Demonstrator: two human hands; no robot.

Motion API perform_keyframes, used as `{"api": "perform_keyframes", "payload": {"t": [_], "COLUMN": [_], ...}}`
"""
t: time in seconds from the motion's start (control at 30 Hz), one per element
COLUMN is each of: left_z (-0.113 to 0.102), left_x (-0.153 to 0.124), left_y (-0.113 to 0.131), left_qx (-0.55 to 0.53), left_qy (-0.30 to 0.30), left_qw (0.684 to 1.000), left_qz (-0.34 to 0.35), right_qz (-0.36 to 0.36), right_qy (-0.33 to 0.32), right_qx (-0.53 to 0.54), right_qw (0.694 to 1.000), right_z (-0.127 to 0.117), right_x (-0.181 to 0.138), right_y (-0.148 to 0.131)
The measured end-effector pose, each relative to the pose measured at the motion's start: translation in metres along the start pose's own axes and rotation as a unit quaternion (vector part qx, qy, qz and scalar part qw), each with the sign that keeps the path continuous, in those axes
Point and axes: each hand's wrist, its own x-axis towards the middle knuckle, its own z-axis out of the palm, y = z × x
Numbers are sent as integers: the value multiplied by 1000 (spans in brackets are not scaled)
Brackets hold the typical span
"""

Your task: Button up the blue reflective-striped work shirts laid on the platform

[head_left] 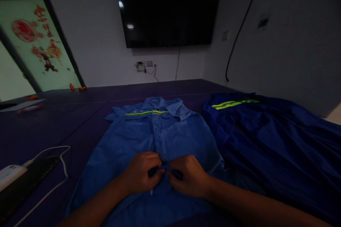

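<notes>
Blue shirt (160,127) flat on the bench (80,113), left hand (141,176) and right hand (189,180) fingers clamped on its front edges. Keep those aligned, cloth smooth.

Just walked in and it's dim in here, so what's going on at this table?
A person has a light blue shirt laid flat, front up, on a dark surface. Their left hand and right hand meet at its button strip, low on the front, each pinching the fabric. A darker blue garment with yellow stripes lies to its right.
</notes>
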Motion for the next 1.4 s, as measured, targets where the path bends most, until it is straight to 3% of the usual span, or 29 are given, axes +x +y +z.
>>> {"api": "perform_keyframes", "payload": {"t": [0.2, 0.97, 1.4], "left_z": [3, 6, 5], "left_x": [1, 0, 0], "left_y": [-2, -10, -11], "left_qx": [13, 2, -22], "left_qy": [-36, -33, -33], "left_qw": [999, 999, 999], "left_qz": [0, 19, 14], "right_qz": [-13, -58, -164], "right_qy": [6, 5, 43], "right_qx": [0, 6, -58], "right_qw": [1000, 998, 984], "right_z": [0, -1, 2], "right_x": [0, -1, -1], "right_y": [0, 0, 3]}}
